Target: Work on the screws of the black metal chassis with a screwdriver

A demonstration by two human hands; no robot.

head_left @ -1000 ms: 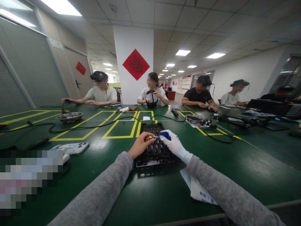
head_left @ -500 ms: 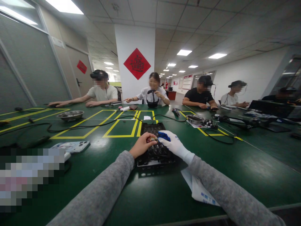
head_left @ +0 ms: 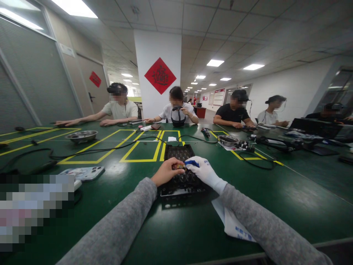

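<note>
My bare left hand [head_left: 168, 171] pinches a small brass-coloured piece [head_left: 181, 166] between thumb and fingers. My right hand [head_left: 205, 172], in a white glove with blue at the fingers, is closed at the other end of that piece. Its exact kind is too small to make out, and the fingertips cover part of it. Both hands are over a black tray [head_left: 180, 191] with rows of dark rounded shapes in it. Beneath my right forearm lies a white sheet with blue print [head_left: 234, 222].
Left of me lies a phone [head_left: 82, 173]. Metal bowls stand on the green table at left [head_left: 82, 136] and right [head_left: 228, 140]. A black cable [head_left: 116, 147] crosses the table among yellow tape outlines [head_left: 139, 160]. Several people sit opposite; one holds a black headset [head_left: 178, 117].
My hands stay together over the tray, with the piece turned slightly between the fingers. Across the table, one person's head has tipped down towards the headset.
</note>
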